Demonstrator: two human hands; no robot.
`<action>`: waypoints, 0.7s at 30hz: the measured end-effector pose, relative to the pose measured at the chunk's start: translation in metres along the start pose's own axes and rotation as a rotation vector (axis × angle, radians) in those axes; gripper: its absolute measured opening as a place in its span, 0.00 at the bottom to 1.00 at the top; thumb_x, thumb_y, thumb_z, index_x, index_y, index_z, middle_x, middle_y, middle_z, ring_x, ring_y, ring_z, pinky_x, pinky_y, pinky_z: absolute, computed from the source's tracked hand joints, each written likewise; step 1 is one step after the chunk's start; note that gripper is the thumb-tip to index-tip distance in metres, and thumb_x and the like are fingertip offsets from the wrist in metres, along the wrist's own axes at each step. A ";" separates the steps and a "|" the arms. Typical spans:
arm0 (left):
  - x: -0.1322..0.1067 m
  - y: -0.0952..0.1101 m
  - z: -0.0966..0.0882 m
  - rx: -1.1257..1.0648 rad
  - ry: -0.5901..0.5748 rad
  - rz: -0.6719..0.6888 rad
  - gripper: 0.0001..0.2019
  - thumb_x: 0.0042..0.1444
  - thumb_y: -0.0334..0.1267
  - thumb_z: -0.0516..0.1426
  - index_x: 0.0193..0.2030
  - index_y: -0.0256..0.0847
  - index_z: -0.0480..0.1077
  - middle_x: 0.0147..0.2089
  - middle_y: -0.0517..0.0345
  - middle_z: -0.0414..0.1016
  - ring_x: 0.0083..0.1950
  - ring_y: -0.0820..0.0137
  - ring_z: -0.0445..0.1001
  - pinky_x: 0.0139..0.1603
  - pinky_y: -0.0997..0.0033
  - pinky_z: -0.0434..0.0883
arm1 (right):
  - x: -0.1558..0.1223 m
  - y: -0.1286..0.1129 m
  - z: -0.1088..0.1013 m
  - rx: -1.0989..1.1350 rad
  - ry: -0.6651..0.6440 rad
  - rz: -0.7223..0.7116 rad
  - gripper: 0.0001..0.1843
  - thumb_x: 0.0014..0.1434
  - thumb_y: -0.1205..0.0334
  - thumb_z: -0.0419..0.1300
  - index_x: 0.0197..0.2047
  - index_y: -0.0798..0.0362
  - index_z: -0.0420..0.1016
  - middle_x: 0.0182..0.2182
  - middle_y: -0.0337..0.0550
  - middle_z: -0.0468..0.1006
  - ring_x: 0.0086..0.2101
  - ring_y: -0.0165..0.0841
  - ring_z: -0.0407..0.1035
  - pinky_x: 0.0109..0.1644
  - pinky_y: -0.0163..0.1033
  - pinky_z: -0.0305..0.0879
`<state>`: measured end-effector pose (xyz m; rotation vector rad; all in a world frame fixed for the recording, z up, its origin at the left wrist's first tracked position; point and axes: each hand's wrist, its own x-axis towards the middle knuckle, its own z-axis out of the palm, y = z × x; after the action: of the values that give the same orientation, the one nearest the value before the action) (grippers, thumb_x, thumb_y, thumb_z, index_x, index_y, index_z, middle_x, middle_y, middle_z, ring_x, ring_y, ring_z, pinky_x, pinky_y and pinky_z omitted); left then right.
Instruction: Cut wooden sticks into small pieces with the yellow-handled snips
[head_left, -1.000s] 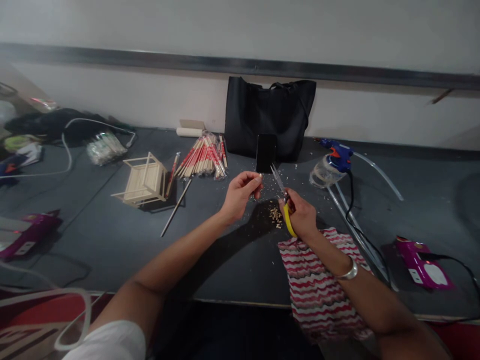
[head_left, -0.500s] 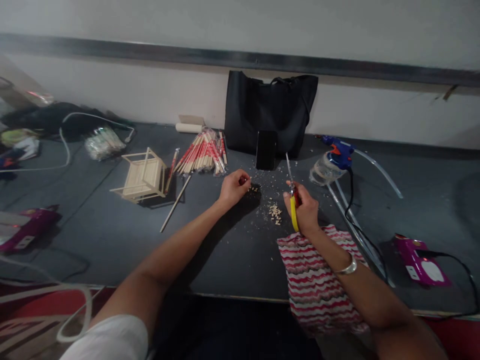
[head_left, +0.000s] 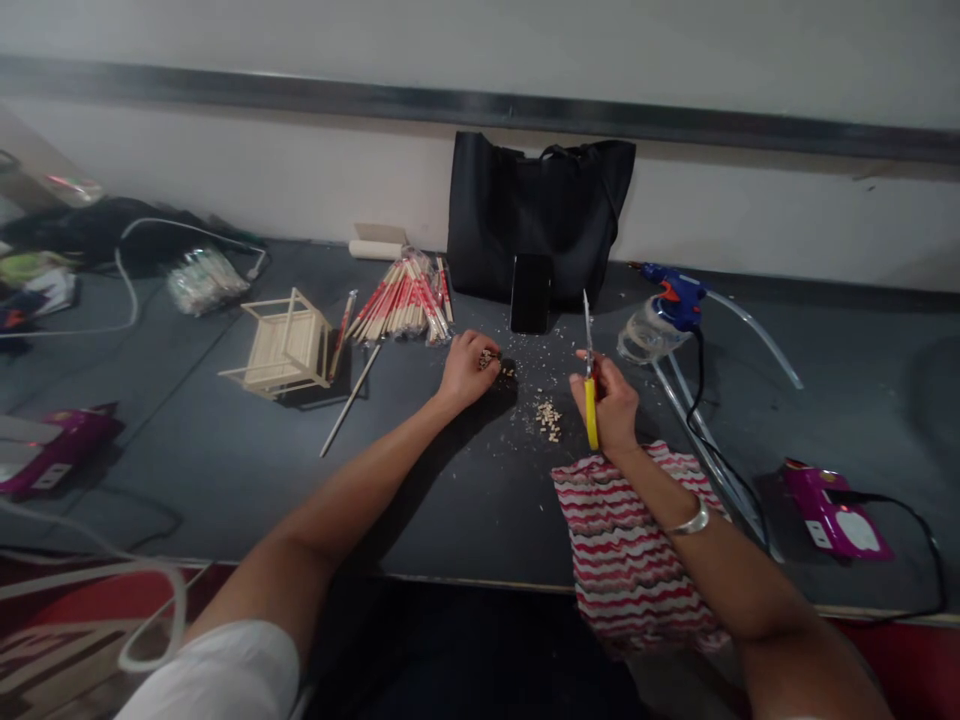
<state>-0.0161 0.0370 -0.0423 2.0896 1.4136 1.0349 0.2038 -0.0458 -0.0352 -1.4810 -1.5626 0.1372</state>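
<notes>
My left hand [head_left: 469, 368] rests low over the table, its fingers curled around small cut wooden pieces [head_left: 489, 358] that show between thumb and fingers. A few more bits lie just beside the fingertips. In my right hand [head_left: 613, 408] is a pair of scissors [head_left: 591, 410] with a yellow handle, a little red near the grip and silver blades pointing away from me. Whether the blades are closed is too small to tell. Between the hands sits a small pile of cut wooden pieces [head_left: 549, 420], with pale crumbs scattered around it.
At left stand a small wooden stick-built chair [head_left: 289, 345], a loose stick [head_left: 351, 400] and wrapped chopsticks [head_left: 401, 300]. A phone [head_left: 531, 293] leans on a black bag [head_left: 544, 215]. Right are a blue-topped torch [head_left: 671, 300], striped cloth [head_left: 630, 560] and a purple box [head_left: 838, 510].
My left hand's thumb and fingers have parted somewhat, and wooden pieces now show between them. The scissors in my right hand have turned more upright. The view has shifted slightly.
</notes>
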 end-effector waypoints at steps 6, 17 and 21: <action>-0.001 0.000 0.009 -0.332 0.048 -0.126 0.05 0.52 0.29 0.58 0.34 0.41 0.72 0.39 0.56 0.73 0.44 0.65 0.71 0.52 0.63 0.68 | 0.001 0.001 0.001 0.044 -0.003 0.016 0.19 0.60 0.54 0.57 0.51 0.53 0.75 0.41 0.45 0.82 0.33 0.33 0.76 0.38 0.38 0.73; 0.030 -0.004 0.007 -0.614 0.204 -0.441 0.02 0.52 0.33 0.57 0.30 0.40 0.72 0.30 0.61 0.73 0.36 0.70 0.70 0.43 0.72 0.68 | 0.002 0.007 0.005 0.137 -0.019 0.063 0.20 0.56 0.55 0.61 0.51 0.51 0.76 0.42 0.43 0.82 0.37 0.35 0.77 0.44 0.40 0.73; 0.037 0.002 0.013 -0.614 0.133 -0.368 0.09 0.57 0.36 0.55 0.28 0.39 0.72 0.31 0.59 0.74 0.38 0.70 0.72 0.44 0.72 0.68 | 0.003 0.007 0.005 0.139 -0.025 0.068 0.20 0.55 0.55 0.62 0.51 0.49 0.76 0.41 0.43 0.83 0.37 0.35 0.77 0.45 0.40 0.73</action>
<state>0.0029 0.0714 -0.0367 1.2937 1.2628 1.2624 0.2062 -0.0392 -0.0411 -1.4277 -1.4918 0.2992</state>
